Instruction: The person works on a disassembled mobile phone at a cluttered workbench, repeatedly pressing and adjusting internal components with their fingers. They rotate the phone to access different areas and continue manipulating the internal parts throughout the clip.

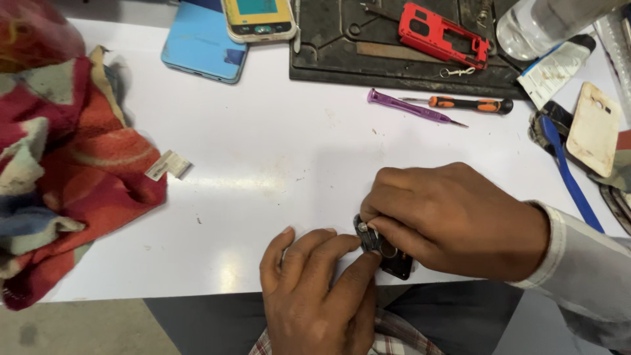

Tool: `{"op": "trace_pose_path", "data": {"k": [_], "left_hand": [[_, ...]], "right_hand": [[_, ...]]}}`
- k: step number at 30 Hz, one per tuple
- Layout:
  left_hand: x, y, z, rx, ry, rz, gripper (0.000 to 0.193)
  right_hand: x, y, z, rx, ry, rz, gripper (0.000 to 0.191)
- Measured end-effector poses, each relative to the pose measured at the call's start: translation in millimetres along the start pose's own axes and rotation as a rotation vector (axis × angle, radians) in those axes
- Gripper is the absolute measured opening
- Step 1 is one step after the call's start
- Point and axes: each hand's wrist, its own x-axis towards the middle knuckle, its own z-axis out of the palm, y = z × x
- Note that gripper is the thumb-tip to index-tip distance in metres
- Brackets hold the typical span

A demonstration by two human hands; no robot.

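Note:
Both of my hands meet over a small black part (394,263) with a metal ring and a screw, at the near edge of the white table (276,158). My right hand (453,220) covers most of it and pinches it from above. My left hand (315,296) comes up from below, its fingertips pressed on the part's left end. Most of the part is hidden under my fingers.
A red patterned cloth (66,164) lies at the left. A blue phone (204,46), a yellow-cased phone (257,18), a dark work mat (368,59) with a red phone frame (444,34), purple (411,108) and orange (470,103) screwdrivers, a plastic bottle (545,23) and a beige back cover (593,128) lie beyond.

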Motion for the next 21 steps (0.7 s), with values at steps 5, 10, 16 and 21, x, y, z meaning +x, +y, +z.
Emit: {"op": "trace_pose_path", "data": {"k": [5, 10, 16, 21], "left_hand": [[-0.5, 0.7, -1.6, 0.015, 0.008, 0.021, 0.014], [-0.1, 2.0, -1.1, 0.025, 0.016, 0.018, 0.014], [-0.2, 2.2, -1.5, 0.019, 0.020, 0.018, 0.013], [-0.8, 2.2, -1.2, 0.016, 0.018, 0.009, 0.013]], "right_hand": [[-3.3, 1.0, 2.5, -0.009, 0.016, -0.069, 0.010], [-5.9, 4.6, 4.8, -0.014, 0.021, -0.058, 0.009], [-8.4, 10.4, 8.4, 0.056, 0.014, -0.036, 0.009], [-7.9, 13.3, 8.3, 0.074, 0.020, -0.042, 0.009]]}}
